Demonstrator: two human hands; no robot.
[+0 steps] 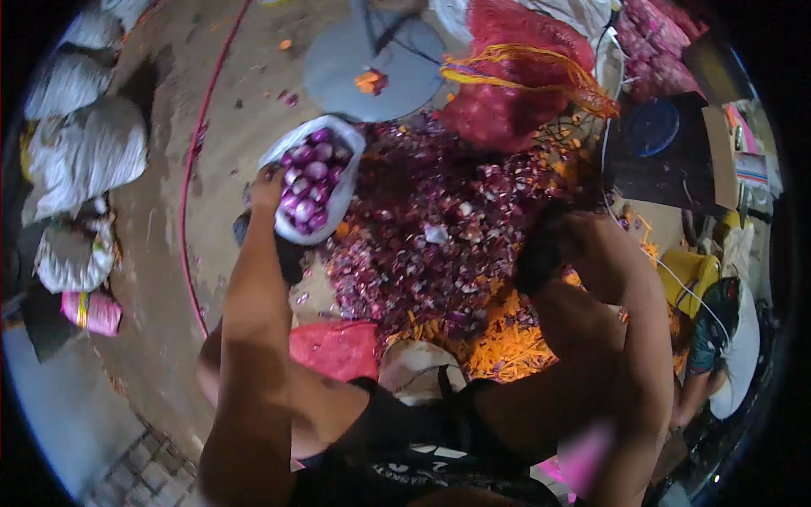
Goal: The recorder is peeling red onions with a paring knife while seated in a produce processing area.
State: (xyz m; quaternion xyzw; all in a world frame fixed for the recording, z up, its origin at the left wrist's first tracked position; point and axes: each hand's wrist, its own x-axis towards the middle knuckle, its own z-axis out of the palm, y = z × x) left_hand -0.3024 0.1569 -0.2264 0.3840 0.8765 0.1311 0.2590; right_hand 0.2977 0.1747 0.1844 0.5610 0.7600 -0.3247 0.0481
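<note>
My left hand point(268, 182) grips the left rim of a white woven sack point(293, 141) with its mouth rolled open. Inside lie several peeled purple onions point(315, 170), shiny and packed close together. On the far side, my right hand point(580, 229) reaches down into shadow beside dark footwear point(538, 256); its fingers are too dark to make out. Between my legs spreads a thick layer of purple onion skins point(437, 253). Orange shreds point(513, 348) lie among the skins nearer to me.
Ahead stand a round grey metal base point(355, 57) and a red mesh sack point(513, 95). A pink hose point(194, 152) runs along the left floor, beside white sacks point(95, 152). At right are a dark box point(678, 168), a yellow container point(690, 279) and another person's arm point(694, 393).
</note>
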